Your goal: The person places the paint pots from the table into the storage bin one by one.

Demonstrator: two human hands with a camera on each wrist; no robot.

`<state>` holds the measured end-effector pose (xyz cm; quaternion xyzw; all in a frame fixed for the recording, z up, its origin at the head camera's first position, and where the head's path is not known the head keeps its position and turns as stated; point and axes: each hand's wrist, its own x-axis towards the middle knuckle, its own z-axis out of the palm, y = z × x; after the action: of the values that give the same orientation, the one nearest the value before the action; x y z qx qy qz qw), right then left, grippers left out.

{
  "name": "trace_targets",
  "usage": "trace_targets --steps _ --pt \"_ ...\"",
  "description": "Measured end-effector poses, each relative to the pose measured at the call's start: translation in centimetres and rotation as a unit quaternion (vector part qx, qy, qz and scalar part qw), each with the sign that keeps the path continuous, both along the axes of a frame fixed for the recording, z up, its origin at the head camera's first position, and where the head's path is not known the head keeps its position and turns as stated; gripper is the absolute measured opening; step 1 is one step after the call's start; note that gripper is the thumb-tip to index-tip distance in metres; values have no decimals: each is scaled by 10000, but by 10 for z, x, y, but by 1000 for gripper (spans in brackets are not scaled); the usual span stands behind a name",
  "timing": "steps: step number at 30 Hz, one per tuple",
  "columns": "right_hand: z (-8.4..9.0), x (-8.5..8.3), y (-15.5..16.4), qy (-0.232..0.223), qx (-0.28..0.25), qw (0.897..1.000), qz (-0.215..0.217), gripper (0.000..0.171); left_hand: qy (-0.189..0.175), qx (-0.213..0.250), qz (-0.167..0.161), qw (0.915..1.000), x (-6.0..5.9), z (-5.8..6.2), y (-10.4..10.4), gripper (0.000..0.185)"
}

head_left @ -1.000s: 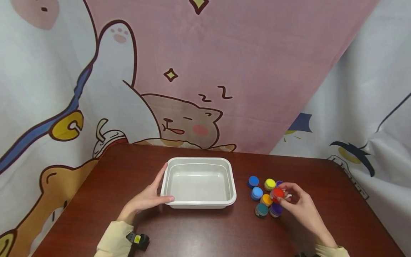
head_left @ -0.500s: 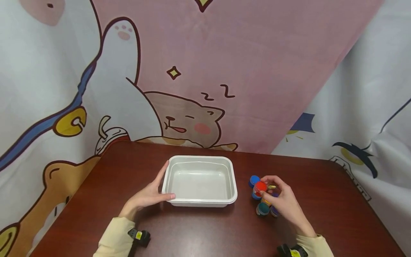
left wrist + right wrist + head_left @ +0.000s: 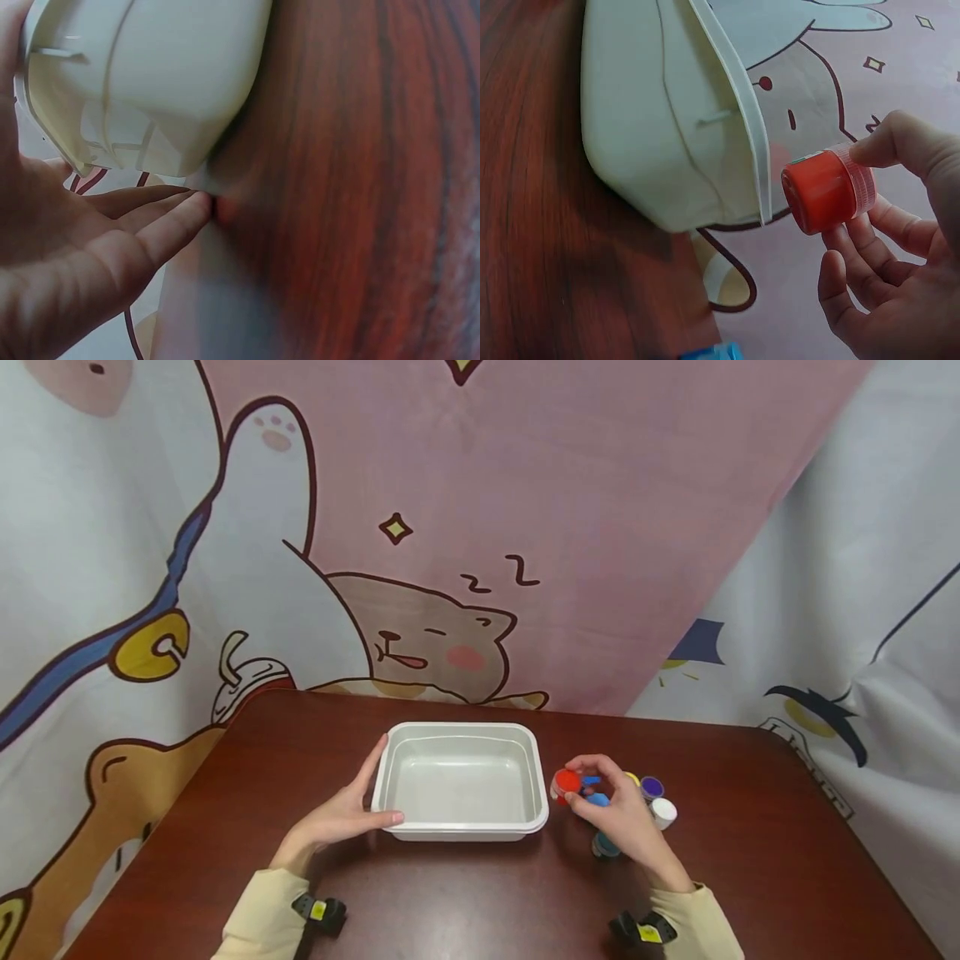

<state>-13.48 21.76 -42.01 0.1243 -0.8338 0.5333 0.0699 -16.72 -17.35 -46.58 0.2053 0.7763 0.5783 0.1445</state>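
Observation:
A pale, deep plastic tub [image 3: 467, 829] stands on the table, nothing showing inside it. My left hand [image 3: 341, 814] rests against its left side, thumb on the rim; in the left wrist view the fingers [image 3: 176, 225] reach straight beneath the rim. Just off the tub's right side, my right hand [image 3: 622, 818] pinches a small red paint jar [image 3: 567, 782] by its lid end between thumb and fingers. The right wrist view shows the jar [image 3: 817, 193] tipped on its side, raised off the table beside the tub wall [image 3: 645, 112].
Several more small jars cluster under and behind the right hand: teal [image 3: 604, 846], purple [image 3: 652, 787], white-topped [image 3: 663, 812], plus light blue and yellow ones partly hidden. A printed cloth [image 3: 600, 527] hangs behind the table [image 3: 465, 902].
My right hand has carried the red jar leftward from the cluster to the tub's right side. The left hand stays at the tub.

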Motion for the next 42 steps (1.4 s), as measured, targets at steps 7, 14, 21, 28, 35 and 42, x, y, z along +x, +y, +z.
trace_targets --steps 7,14,21,28,35,42 --pt "-2 -6 -17 -50 -49 9999 127 39 42 -28 26 10000 0 0 0 114" --pt "-3 -12 -34 187 -51 9993 315 41 86 -20 23 10000 -1 -1 0 114" --pt "-3 -15 -50 232 -258 9959 832 39 63 -1 -14 10000 -2 -2 -1 114" --pt "-4 -19 -73 305 38 9927 1164 38 56 36 -45 10000 -1 -2 -1 114" --pt "-3 -24 -103 236 96 9890 1455 34 -69 -95 64 9999 -2 0 0 113" --pt "-5 -30 -136 349 216 9867 1575 31 -182 5 46 9998 0 1 0 111"
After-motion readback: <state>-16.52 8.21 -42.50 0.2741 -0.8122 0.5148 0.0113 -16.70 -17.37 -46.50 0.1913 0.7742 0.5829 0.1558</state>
